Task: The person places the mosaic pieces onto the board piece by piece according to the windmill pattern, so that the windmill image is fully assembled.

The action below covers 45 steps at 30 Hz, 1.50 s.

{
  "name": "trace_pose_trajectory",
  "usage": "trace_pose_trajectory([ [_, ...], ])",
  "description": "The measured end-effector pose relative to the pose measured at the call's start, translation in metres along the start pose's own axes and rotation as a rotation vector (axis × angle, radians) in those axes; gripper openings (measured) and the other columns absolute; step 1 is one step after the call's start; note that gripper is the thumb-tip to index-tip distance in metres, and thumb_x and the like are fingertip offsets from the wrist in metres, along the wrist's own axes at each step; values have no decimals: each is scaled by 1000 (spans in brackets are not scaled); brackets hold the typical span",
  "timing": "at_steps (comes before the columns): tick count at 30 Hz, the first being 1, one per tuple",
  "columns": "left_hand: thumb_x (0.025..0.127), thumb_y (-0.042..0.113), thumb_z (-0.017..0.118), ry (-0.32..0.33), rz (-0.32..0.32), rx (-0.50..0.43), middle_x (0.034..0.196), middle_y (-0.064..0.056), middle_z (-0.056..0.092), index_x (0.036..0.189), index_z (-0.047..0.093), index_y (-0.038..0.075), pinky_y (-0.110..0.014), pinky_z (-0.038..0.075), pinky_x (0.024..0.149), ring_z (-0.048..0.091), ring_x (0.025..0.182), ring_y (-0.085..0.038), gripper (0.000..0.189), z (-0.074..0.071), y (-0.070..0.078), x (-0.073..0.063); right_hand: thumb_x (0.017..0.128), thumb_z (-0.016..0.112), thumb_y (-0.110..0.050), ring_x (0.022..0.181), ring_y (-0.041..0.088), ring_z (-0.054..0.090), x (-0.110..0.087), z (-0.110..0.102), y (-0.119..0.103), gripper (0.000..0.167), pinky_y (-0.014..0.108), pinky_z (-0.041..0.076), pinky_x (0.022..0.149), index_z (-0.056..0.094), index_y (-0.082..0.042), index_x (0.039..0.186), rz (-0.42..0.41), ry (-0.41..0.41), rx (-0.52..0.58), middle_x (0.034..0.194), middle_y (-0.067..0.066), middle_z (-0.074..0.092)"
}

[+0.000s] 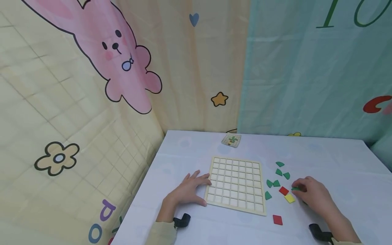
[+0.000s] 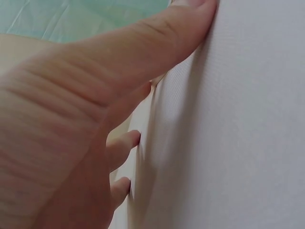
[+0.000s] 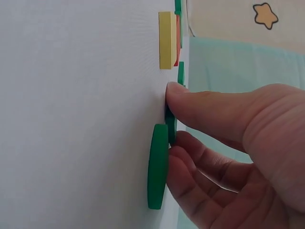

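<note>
My left hand (image 1: 190,191) rests on the table with its fingers spread, fingertips and thumb at the left edge of a pale square grid board (image 1: 235,183). To the right of the board, my right hand (image 1: 313,195) pinches a flat green tile (image 1: 295,189) between thumb and fingers, close over the table. In the right wrist view a second green tile (image 3: 157,167) lies beside the fingers. A yellow square tile (image 1: 289,198) and a red square tile (image 1: 283,191) lie just left of that hand.
Several green round-edged tiles (image 1: 269,183) are scattered right of the board. A second red square (image 1: 277,219) lies nearer the front. Behind the board is a small patterned card (image 1: 231,140). Printed curtains (image 1: 196,68) stand behind and left of the white table (image 1: 183,149).
</note>
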<state>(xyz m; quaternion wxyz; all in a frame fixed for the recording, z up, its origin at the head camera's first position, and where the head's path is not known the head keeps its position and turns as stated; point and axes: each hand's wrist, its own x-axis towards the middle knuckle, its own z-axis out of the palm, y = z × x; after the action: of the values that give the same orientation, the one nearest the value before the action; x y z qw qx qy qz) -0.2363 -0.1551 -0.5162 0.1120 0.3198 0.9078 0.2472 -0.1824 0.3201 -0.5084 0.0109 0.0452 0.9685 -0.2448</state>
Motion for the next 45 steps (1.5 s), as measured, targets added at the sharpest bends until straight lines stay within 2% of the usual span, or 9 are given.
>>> trace_pose_trajectory([
  [5, 68, 55, 88, 0, -11, 10, 162, 8, 31, 127, 61, 35, -63, 6, 119, 11, 153, -33, 68, 2, 6, 2, 79, 87, -13, 81, 25, 57, -4, -2, 5, 38, 42, 59, 71, 71, 4, 109, 27, -27, -4, 91, 10, 61],
  [13, 67, 57, 88, -2, -11, 31, 163, 7, 30, 122, 60, 36, -63, 6, 119, 11, 153, -34, 65, 7, 11, 5, 78, 87, -14, 81, 25, 58, -7, -5, 9, 41, 41, 59, 70, 69, 6, 110, 53, -34, 0, 92, 11, 63],
  [19, 75, 55, 84, -1, -20, 10, 163, 10, 28, 122, 58, 37, -61, 2, 120, 7, 154, -30, 56, 6, 12, 7, 78, 87, -14, 80, 24, 55, -5, -9, 9, 40, 38, 57, 67, 70, 3, 110, 28, -44, 7, 90, 9, 62],
  [23, 81, 51, 80, 13, -29, 13, 163, 10, 28, 127, 59, 36, -60, 2, 120, 8, 154, -28, 54, 5, 13, 9, 78, 87, -12, 81, 25, 54, -4, -11, 7, 35, 36, 55, 66, 71, 1, 106, 18, -41, 18, 90, 9, 60],
  [30, 84, 51, 75, 43, -22, 64, 163, 6, 29, 146, 51, 32, -61, 6, 120, 12, 153, -29, 69, 9, 15, 10, 79, 83, -2, 81, 26, 55, -3, -10, 1, 27, 40, 57, 68, 72, -1, 103, -1, -40, 23, 91, 10, 61],
  [36, 88, 45, 73, 48, -4, 65, 164, 4, 27, 150, 48, 28, -59, 8, 120, 12, 153, -31, 68, 12, 17, 10, 81, 78, 3, 86, 30, 58, -2, -9, -8, 30, 49, 59, 75, 71, 1, 110, -20, -16, 29, 102, 17, 67],
  [45, 92, 48, 67, 54, -8, 54, 165, 8, 24, 151, 47, 29, -59, 6, 120, 10, 154, -30, 65, 16, 14, 9, 83, 75, 5, 89, 32, 61, -1, -11, -30, 29, 44, 60, 71, 72, -2, 111, -91, 50, 36, 103, 17, 70],
])
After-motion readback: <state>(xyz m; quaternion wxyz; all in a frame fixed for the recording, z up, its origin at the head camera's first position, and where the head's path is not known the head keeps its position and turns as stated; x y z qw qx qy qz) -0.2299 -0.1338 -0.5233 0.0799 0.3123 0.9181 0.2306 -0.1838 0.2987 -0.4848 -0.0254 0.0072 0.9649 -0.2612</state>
